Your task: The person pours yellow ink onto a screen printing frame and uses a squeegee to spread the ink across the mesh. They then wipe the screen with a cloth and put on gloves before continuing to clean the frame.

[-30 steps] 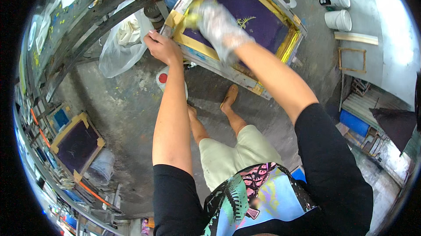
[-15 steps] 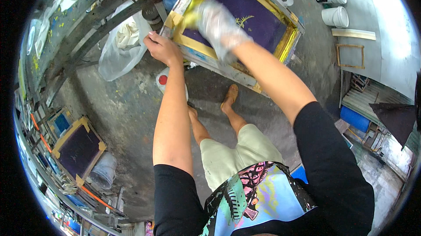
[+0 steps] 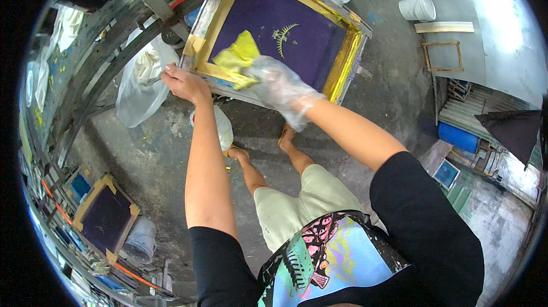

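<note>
A screen-printing frame [image 3: 328,53] with dark purple mesh and tan tape round its inside edge is tilted in front of me. Pale yellow marks of a design show near the mesh's middle, and yellow ink coats its right end. My right hand [image 3: 277,84], in a clear plastic glove, is closed on a yellow-stained cloth [image 3: 238,59] over the frame's near left part. Bare, my left hand [image 3: 187,83] grips the frame's near left corner, its fingers curled round the edge.
A plastic bag with white cloth [image 3: 145,67] hangs left of the frame, by metal rails. Below stands a white jug [image 3: 220,127] near my feet. Another taped screen [image 3: 105,215] and a clear bucket [image 3: 140,240] are at lower left. White buckets [image 3: 416,7] stand at far right.
My right hand has drawn the cloth nearer across the mesh, from the far left side toward the near edge. The left hand keeps its hold on the corner. The whole view has shifted slightly.
</note>
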`<action>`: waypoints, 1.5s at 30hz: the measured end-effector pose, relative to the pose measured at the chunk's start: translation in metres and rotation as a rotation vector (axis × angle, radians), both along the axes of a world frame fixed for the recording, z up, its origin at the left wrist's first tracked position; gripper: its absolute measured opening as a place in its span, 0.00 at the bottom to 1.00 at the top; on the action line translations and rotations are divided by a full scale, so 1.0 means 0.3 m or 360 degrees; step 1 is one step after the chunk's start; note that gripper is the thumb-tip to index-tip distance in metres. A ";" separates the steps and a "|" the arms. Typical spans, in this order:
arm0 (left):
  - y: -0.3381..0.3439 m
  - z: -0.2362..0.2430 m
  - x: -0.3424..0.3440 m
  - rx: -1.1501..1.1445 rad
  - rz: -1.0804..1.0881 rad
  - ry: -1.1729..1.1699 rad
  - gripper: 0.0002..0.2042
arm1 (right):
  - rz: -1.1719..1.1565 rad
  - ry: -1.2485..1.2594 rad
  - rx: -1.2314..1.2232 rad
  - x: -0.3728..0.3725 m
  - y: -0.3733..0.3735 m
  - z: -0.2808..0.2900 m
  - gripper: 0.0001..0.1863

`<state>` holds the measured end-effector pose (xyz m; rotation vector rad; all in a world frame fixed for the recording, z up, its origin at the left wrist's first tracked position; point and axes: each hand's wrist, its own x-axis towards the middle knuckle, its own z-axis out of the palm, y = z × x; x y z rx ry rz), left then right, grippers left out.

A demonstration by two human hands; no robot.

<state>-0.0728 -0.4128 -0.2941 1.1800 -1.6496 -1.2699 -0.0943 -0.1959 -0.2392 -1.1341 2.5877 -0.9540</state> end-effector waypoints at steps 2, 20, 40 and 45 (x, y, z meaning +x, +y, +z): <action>0.011 0.053 0.002 0.0088 -0.0017 -0.0067 0.22 | -0.0031 0.0045 0.0224 -0.040 0.149 0.054 0.18; -0.002 -0.008 -0.002 -0.0068 0.0006 -0.0161 0.24 | 0.0225 0.0060 0.0327 -0.107 0.396 0.139 0.12; 0.031 0.022 -0.013 -0.0164 0.0056 -0.0334 0.24 | 0.0288 0.0250 0.0667 -0.578 0.873 0.131 0.14; -0.004 0.012 -0.014 -0.0212 0.0011 -0.0510 0.25 | 0.0901 0.1587 0.1116 -0.752 0.613 0.083 0.23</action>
